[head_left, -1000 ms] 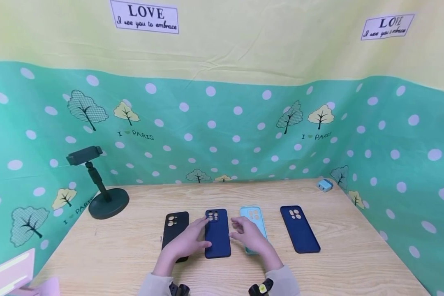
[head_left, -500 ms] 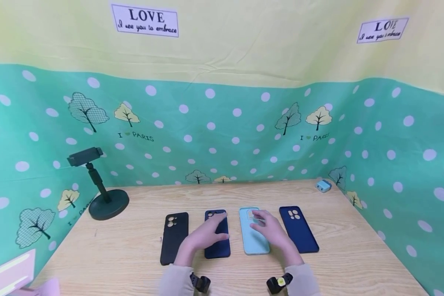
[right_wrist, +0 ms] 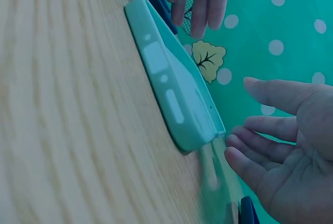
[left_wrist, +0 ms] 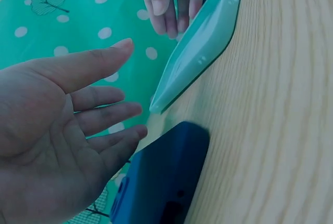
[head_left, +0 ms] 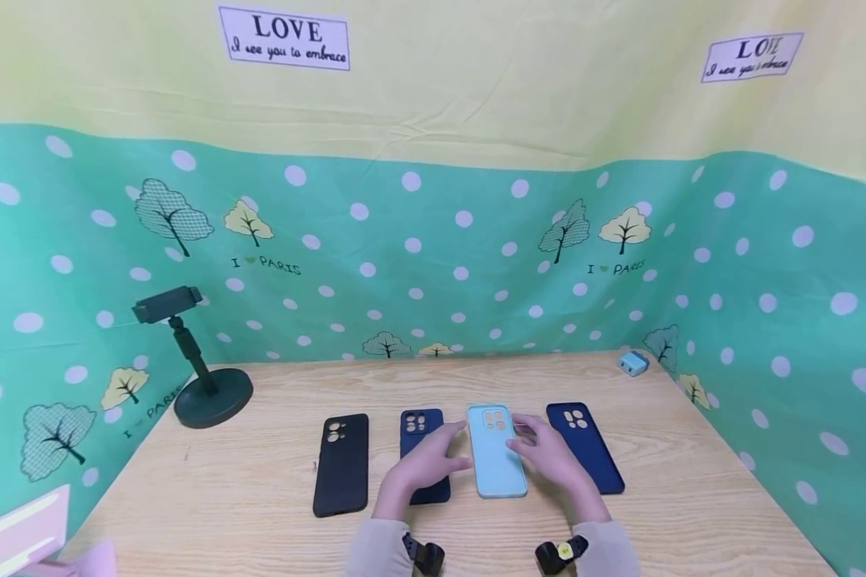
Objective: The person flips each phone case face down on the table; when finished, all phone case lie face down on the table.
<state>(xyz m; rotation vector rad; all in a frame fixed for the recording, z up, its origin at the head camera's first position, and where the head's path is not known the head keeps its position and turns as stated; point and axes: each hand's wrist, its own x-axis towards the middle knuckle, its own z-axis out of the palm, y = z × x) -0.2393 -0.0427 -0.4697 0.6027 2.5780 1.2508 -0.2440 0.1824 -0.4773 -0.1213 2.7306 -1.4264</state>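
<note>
A light blue phone case (head_left: 496, 465) lies on the table between my two hands. My left hand (head_left: 433, 460) hovers at its left side, over a navy phone case (head_left: 411, 443) that it partly covers. At the light blue case's right side is my right hand (head_left: 554, 458), partly over a second navy phone case (head_left: 597, 453). Both wrist views show the left hand (left_wrist: 73, 125) and the right hand (right_wrist: 286, 141) with fingers extended, apart from the light blue case and holding nothing. To the far left of the row lies a black phone case (head_left: 342, 473).
A black stand with a round base (head_left: 212, 398) is at the back left. A small blue charger-like block (head_left: 633, 362) sits in the back right corner. A pink stand (head_left: 25, 529) is at the front left. A patterned curtain (head_left: 433, 264) surrounds the wooden table (head_left: 209, 497).
Both hands have moved right, from either side of the left navy phone case to either side of the light blue one. The phone cases lie in the same places.
</note>
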